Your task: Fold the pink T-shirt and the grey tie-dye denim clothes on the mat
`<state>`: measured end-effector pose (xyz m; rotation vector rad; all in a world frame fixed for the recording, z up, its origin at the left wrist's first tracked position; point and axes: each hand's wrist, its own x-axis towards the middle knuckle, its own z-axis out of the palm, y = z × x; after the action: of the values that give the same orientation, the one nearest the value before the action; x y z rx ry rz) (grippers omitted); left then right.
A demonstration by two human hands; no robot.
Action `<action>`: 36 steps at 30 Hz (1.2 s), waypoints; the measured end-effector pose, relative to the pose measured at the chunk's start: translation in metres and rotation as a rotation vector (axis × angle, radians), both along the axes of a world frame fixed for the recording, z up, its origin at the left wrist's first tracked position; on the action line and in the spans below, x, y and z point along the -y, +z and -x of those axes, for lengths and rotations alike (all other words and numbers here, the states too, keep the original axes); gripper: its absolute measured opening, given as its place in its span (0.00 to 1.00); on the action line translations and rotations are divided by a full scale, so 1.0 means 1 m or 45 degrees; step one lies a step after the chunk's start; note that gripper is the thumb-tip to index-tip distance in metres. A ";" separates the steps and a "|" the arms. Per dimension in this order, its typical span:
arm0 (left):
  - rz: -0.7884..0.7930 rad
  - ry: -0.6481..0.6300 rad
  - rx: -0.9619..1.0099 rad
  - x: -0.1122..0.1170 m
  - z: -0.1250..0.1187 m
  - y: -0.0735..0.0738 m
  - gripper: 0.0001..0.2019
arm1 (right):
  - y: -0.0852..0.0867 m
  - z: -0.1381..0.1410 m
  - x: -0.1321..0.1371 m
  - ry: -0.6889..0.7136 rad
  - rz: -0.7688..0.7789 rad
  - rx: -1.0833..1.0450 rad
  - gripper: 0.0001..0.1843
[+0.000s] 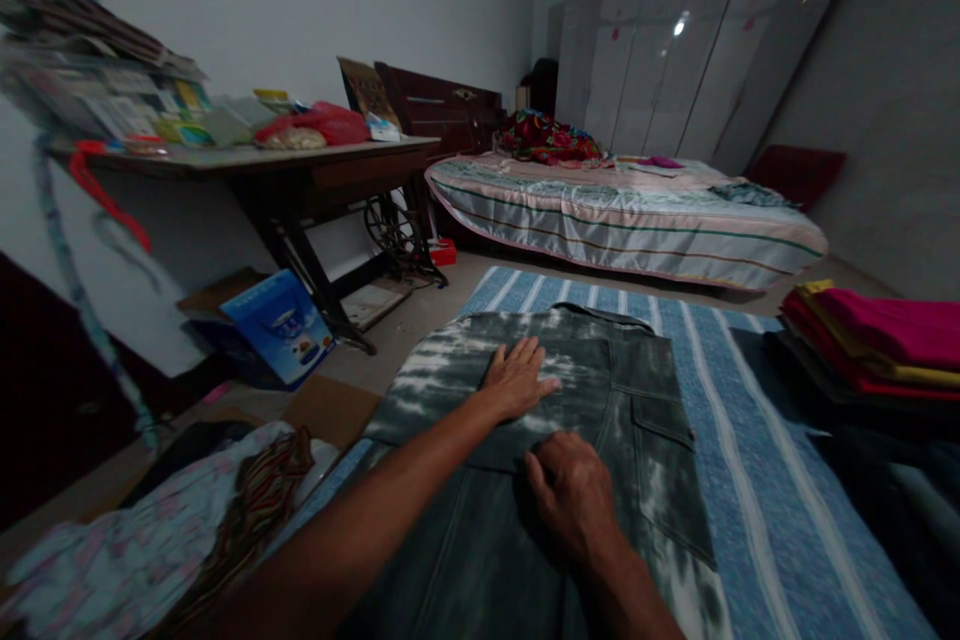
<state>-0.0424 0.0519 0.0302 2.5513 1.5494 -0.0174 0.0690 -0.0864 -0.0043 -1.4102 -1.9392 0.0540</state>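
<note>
A pair of grey-green washed jeans (630, 400) lies folded on a blue striped cloth (757, 480) in front of me. My left hand (516, 378) lies flat on the upper fold, fingers stretched out and together. My right hand (571, 495) rests closer to me on the jeans, knuckles up, fingers curled down against the edge of the fold. I cannot make out whether its fingers pinch the fabric.
A stack of folded red, yellow and pink cloths (877, 340) sits at the right. A bed (622, 210) stands behind the blue cloth. At the left are a cluttered sewing table (277, 165), a blue box (279, 325) and patterned fabric (150, 540).
</note>
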 end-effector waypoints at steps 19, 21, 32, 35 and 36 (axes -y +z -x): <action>0.156 -0.286 0.108 0.002 -0.057 -0.006 0.36 | -0.003 0.001 -0.002 0.004 -0.011 -0.007 0.11; 0.178 -0.301 0.106 0.001 -0.059 -0.008 0.37 | -0.002 0.001 -0.002 0.006 -0.010 -0.004 0.11; 0.165 -0.245 0.128 -0.001 -0.070 -0.008 0.39 | -0.008 0.001 -0.003 0.027 0.000 -0.068 0.12; 0.173 -0.309 0.135 -0.004 -0.075 -0.009 0.40 | -0.007 0.001 -0.002 0.039 0.018 -0.066 0.13; 0.171 -0.308 0.133 -0.005 -0.075 -0.010 0.41 | -0.006 0.001 -0.002 0.040 0.018 -0.063 0.13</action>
<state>0.0331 0.0571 0.0203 2.5712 1.1553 -0.0155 0.0685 -0.0845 -0.0107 -1.3748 -1.9240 0.1168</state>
